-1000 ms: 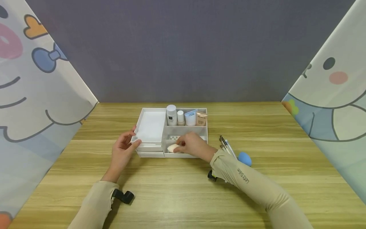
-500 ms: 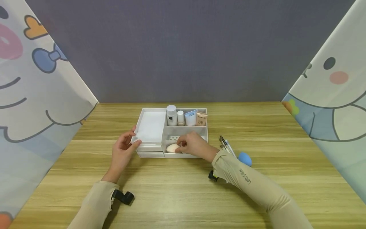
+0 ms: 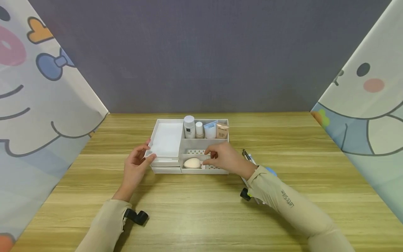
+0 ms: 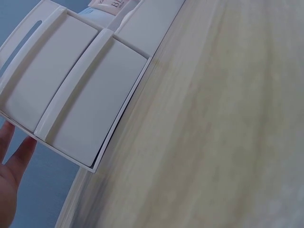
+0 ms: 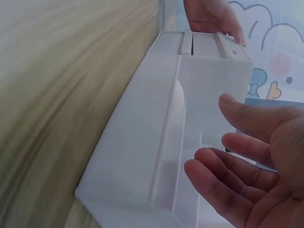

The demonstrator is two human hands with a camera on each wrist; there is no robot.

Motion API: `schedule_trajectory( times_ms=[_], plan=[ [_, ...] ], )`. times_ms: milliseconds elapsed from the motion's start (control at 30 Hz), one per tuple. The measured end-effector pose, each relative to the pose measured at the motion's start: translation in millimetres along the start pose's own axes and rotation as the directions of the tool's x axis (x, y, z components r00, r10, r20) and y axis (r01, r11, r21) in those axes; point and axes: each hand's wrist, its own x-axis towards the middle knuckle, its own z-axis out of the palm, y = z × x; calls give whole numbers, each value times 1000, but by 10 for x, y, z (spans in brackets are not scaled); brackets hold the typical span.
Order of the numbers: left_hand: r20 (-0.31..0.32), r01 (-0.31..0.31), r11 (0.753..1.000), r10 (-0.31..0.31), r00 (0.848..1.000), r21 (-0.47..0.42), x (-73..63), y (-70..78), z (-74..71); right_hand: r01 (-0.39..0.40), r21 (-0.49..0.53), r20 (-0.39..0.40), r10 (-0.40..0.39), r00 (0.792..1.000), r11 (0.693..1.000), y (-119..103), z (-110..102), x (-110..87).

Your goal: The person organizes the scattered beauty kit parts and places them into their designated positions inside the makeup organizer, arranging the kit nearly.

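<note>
A white cosmetics organizer (image 3: 204,144) with drawers on its left stands on the wooden table. My left hand (image 3: 134,167) rests its thumb and fingers at the organizer's front left corner; in the left wrist view, its fingertips touch the side beside the drawers. A cream, egg-shaped makeup sponge (image 3: 191,163) lies in the front compartment, at the left end. Just right of the sponge, my right hand (image 3: 227,159) hovers over the same compartment. In the right wrist view, the fingers (image 5: 216,187) are loosely bent, apart from the thumb, with nothing between them.
In the back compartment stand a white bottle (image 3: 189,127), a small white-capped bottle (image 3: 199,130), a blue-and-white tube (image 3: 210,129) and a beige BB tube (image 3: 222,130). Brushes (image 3: 246,155) and a blue sponge (image 3: 271,171) lie to the right, partly behind my right forearm.
My right hand has let go of the makeup sponge and moved right, away from it. The sponge now lies in the front compartment. My left hand has stayed in place.
</note>
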Motion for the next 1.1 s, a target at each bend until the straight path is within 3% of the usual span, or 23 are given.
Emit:
schedule_trajectory(
  times_ms=[233,567,933,1100],
  plan=[
    [9,-15,1000,15,1000,-13,-19,7,-8,-55,-5,4,55,998,998,70,-136,-143],
    [16,-28,1000,28,999,-5,0,23,-3,-45,-55,-95,40,995,997,225,-332,-390],
    [17,-20,1000,21,1000,-18,-1,33,1,-186,-121,-92,175,980,975,405,-571,-694],
    [16,-30,999,30,999,-20,-7,24,3,-215,-131,-104,202,974,968,464,-675,-836]
  ],
)
